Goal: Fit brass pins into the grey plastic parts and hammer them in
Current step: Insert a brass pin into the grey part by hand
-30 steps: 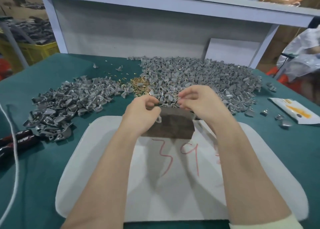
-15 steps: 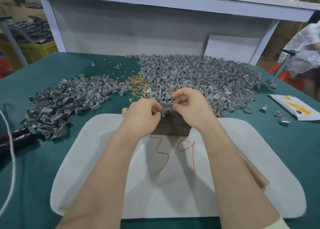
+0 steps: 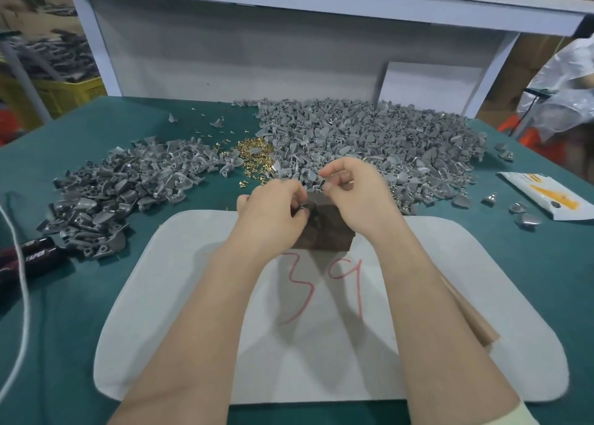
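Left grip (image 3: 273, 214) is closed: fingers curled down, tips pinching one grey plastic part (image 3: 302, 211) onto the top of the dark brown block (image 3: 324, 236), which sits at the far edge of the white mat (image 3: 193, 296). Just above and to the right of that part, the right grip (image 3: 350, 188) is also curled, thumb and forefinger tips pressed together. Whether a pin sits in that pinch is too small to tell. Change over the last half second: the two were touching over the part, and now a sliver of block shows between them. The right one has drawn slightly up and back, and the left grip has kept the part in place. A second ago both were out at the near edge of the big pile (image 3: 369, 141), short of the block. Reading: the part is picked and seated, and the pin is either just placed or about to be offered up. The hole is not visible, so this is unconfirmed. Hammering not yet begun. No hammer identified, only a black-handled tool (image 3: 35, 254) at the left edge of the teal worktop (image 3: 96, 135), well apart from both. Supply: brass pins (image 3: 254, 157) heaped between the big pile and a smaller pile (image 3: 122, 186) of grey parts.
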### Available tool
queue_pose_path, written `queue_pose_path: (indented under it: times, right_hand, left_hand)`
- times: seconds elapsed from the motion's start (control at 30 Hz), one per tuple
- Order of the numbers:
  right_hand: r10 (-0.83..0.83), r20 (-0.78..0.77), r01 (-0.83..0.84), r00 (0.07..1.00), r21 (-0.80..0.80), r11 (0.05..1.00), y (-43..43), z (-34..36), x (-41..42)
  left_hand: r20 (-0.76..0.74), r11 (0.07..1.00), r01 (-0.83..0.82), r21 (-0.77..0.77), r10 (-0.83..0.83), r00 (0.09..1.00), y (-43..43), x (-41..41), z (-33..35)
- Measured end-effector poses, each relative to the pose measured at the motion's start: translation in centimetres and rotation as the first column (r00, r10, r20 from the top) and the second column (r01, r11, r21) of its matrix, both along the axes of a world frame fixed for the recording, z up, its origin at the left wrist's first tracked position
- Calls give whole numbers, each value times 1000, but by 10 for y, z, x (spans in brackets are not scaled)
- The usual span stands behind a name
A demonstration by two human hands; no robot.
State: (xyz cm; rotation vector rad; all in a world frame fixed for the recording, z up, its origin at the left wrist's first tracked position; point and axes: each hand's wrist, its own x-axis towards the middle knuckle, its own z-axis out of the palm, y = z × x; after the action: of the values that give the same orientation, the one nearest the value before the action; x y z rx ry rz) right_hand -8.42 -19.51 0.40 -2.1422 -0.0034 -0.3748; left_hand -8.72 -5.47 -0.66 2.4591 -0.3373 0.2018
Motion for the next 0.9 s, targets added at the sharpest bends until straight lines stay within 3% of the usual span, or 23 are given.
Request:
queue_pose_path:
  times: [0.13,0.27,0.43,0.73,0.9]
  right_hand:
    - [52,36,-57,998,146,988,3,4,-4]
    - [119,26,-122,993,178,976,6,5,-4]
    - [108,14,-108,994,49,993,6,-2,-1]
    - [112,47,-110,993,-37,993,3,-6,0]
    - [158,27,-152,987,-162,975,5,-6,-1]
  left_hand:
    - [11,990,-24,-138,26,1000,1,-1,0]
    - [48,991,-61,-122,67,997,0,-1,0]
    - [63,996,-81,26,79,995,0,1,0]
    - [-78,995,14,-103,-22,997,9,2,2]
    - [-69,997,40,-68,-45,997,7,0,2]
